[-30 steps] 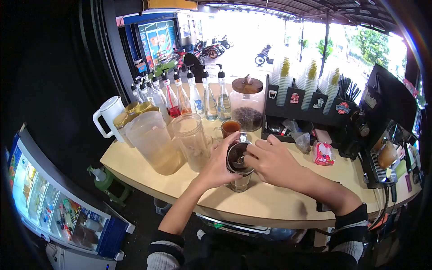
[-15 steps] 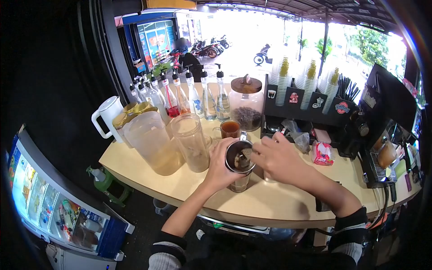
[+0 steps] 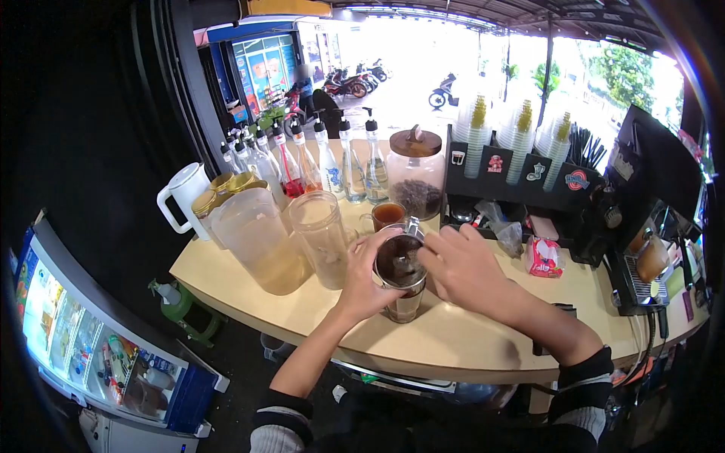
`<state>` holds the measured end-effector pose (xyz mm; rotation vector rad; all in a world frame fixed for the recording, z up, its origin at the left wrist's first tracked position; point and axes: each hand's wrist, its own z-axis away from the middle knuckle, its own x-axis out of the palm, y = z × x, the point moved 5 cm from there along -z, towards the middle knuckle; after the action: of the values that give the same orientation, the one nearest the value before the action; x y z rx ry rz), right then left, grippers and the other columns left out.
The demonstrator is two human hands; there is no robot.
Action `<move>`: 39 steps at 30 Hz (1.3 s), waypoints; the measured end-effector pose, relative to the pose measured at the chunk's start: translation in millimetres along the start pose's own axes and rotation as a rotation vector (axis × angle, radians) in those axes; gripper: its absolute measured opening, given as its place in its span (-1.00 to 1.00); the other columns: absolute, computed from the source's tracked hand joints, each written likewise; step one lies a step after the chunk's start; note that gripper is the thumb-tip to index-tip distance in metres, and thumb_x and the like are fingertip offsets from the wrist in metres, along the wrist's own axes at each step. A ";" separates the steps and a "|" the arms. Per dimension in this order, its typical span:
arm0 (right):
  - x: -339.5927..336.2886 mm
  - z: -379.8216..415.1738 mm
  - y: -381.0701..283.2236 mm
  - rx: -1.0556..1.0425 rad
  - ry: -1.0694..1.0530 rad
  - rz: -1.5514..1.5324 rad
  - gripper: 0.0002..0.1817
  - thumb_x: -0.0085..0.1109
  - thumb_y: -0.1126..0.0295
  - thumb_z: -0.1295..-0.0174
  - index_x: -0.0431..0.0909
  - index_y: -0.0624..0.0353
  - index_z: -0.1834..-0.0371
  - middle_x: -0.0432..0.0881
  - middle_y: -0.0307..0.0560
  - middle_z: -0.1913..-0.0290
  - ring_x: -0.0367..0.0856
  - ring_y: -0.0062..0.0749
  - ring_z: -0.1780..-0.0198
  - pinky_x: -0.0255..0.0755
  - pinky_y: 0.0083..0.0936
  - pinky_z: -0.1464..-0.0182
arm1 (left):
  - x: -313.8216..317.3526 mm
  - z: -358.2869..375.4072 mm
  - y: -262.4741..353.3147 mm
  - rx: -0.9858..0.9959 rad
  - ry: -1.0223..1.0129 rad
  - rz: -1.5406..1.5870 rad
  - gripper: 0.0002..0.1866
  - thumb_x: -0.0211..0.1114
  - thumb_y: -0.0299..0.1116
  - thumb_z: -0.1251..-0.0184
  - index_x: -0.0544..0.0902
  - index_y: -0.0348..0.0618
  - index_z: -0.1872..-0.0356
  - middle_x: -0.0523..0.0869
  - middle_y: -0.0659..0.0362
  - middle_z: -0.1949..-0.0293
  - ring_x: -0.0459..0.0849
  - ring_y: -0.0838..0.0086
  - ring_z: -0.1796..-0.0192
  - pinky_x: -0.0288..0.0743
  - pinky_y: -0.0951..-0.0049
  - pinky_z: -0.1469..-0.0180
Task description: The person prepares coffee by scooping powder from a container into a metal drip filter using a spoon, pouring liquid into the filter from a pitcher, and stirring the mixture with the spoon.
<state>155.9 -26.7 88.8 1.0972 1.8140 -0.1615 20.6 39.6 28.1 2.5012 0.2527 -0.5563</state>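
My left hand point(image 3: 364, 276) is wrapped round the left side of a round, metal-rimmed cup point(image 3: 398, 260) with dark contents and a shiny highlight inside. A metal piece sticks up at its far rim. Directly below the cup, a clear glass point(image 3: 405, 307) shows on the counter. With fingers pinched together, my right hand point(image 3: 462, 266) is at the cup's right rim; what it holds is hidden. Just behind the cup stands a glass mug of brown drink point(image 3: 388, 215). To the left are a clear plastic jar point(image 3: 320, 234) and a cloudy pitcher point(image 3: 264, 245).
Pump bottles point(image 3: 351, 170) line the back of the wooden counter point(image 3: 483, 343), beside a lidded jar point(image 3: 416, 177). Right of it stands a black rack point(image 3: 513, 170) with stacked cups and straws. A pink tissue pack point(image 3: 544, 257) lies near an espresso machine point(image 3: 642, 272).
My right hand has shifted slightly at the cup's rim. The cup's contents look darker, and the lighter patch seen inside before no longer shows. My left hand keeps its hold.
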 end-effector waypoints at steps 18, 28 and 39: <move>-6.2 -0.2 -3.3 0.087 0.134 0.014 -0.81 0.19 0.39 0.06 0.49 0.14 0.35 0.44 -0.20 0.29 0.51 -0.40 0.22 0.33 -0.45 0.29 | 5.5 5.2 7.3 0.147 0.095 -0.061 -0.06 0.71 -0.26 0.48 0.44 -0.14 -0.13 0.55 0.06 -0.09 0.52 0.18 -0.14 0.35 0.23 -0.21; -6.1 8.5 1.3 -0.072 0.094 0.016 -0.90 0.11 0.38 -0.01 0.49 0.09 0.40 0.42 -0.24 0.33 0.47 -0.46 0.22 0.26 -0.44 0.20 | -8.5 -8.6 5.1 0.090 -0.083 -0.029 -0.12 0.60 -0.28 0.38 0.46 -0.05 -0.19 0.55 0.13 -0.14 0.49 0.22 -0.22 0.16 0.17 -0.32; -9.8 2.1 7.7 -0.053 0.191 0.026 -0.77 0.26 0.42 0.16 0.47 0.11 0.38 0.40 -0.19 0.33 0.44 -0.37 0.27 0.23 -0.41 0.28 | -6.2 -15.1 0.5 0.067 -0.177 -0.017 -0.09 0.59 -0.25 0.40 0.43 -0.01 -0.21 0.53 0.16 -0.17 0.47 0.20 -0.24 0.13 0.15 -0.34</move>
<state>164.1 -29.3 98.0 1.1296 1.9608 0.0070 20.3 47.3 42.6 2.4963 0.1908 -0.8008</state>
